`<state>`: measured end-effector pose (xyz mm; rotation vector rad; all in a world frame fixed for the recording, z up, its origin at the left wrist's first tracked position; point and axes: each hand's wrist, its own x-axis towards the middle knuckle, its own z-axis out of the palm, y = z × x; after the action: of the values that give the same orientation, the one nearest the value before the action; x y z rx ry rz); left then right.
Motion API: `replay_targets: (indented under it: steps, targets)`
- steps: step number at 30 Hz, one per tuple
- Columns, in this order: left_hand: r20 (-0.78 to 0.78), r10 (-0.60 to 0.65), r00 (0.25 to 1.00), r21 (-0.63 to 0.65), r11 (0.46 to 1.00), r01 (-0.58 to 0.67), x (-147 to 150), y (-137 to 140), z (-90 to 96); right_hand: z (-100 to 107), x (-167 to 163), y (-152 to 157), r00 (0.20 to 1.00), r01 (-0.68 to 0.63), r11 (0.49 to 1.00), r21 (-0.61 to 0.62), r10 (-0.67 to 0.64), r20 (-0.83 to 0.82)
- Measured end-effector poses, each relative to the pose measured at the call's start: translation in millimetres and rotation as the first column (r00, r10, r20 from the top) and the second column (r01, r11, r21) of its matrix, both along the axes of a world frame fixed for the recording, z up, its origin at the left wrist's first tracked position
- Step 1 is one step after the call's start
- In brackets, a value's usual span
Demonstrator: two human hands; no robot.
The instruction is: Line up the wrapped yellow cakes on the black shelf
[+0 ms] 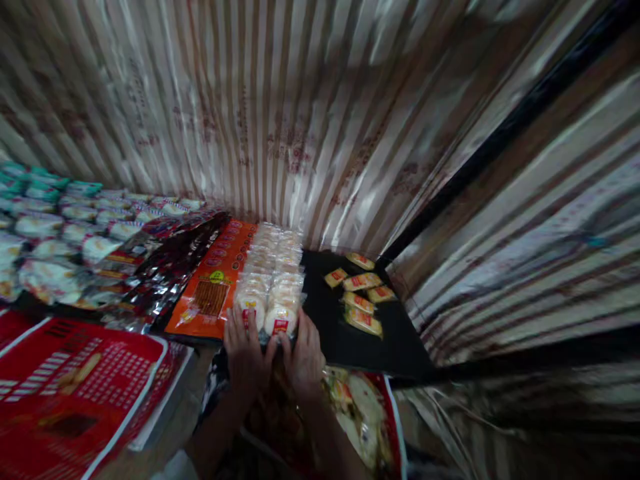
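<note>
Two columns of clear-wrapped, pale round crackers (270, 273) lie at the middle of the dark tabletop (325, 333), running towards the striped sheeting (280, 120) at twelve o'clock. At their six o'clock end, the left hand (246, 357) has its fingers over the front of one column, and the right hand (306, 360) lies along the outer edge of the other, fingers extended; I cannot tell whether either hand is actually gripping. From the crackers, an orange bag (207, 290) is just beside at nine o'clock, and small yellow packets (360, 300) lie at three.

The crackers look light, stiff but brittle, and their film probably slides easily. Best hold: both flanks, palms flat, pressing gently, never pinching their faces.
</note>
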<state>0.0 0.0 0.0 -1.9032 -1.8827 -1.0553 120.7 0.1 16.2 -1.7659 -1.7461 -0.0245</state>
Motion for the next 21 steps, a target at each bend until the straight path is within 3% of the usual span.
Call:
replay_targets:
  steps: [7,13,17,21]
  targets:
    - [0.039,-0.011,0.999,-0.038,0.999,0.013,2.1,0.1,1.5,2.5,-1.1,-0.2,0.999,-0.022,1.0,0.007,0.023,-0.03]
    - [0.048,-0.013,0.999,-0.032,0.999,0.015,2.7,1.5,-2.5,5.1,1.1,-5.3,0.969,-0.064,0.997,0.044,0.073,-0.236]
    - [0.03,-0.065,0.997,0.014,0.998,0.064,-3.4,-3.7,-1.1,5.9,17.4,-29.8,0.911,-0.075,0.994,0.073,0.098,-0.401]
    - [0.013,-0.179,0.984,0.032,0.983,0.178,-7.8,-25.0,8.9,-2.4,55.8,-71.6,0.953,-0.051,0.993,0.11,0.081,-0.29]
